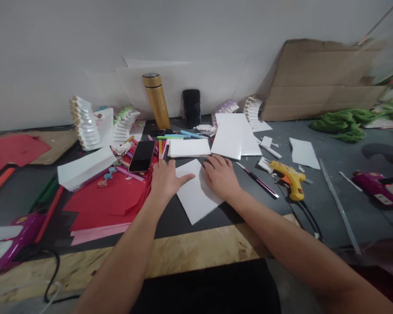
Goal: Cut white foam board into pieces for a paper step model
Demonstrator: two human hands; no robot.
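Observation:
A white sheet of card or foam board [196, 198] lies at an angle on the dark tabletop in front of me. My left hand [165, 181] rests at its left edge, thumb stretched out over the sheet and fingers pointing forward near a yellow marker [160, 149]. On the sheet's right side lies my right hand [223, 178], palm down with fingers slightly bent. Neither hand grips anything that I can see. Just beyond are a small white stack [189, 148] and larger white boards [229, 136]. A utility knife [258, 179] lies right of my right hand.
A yellow glue gun [290, 178] and a metal ruler [339, 205] lie to the right. A phone [142, 156] rests among markers beside red sheets [108, 192]. A gold flask [156, 101] stands behind. Purple glue guns [378, 188] lie at both sides.

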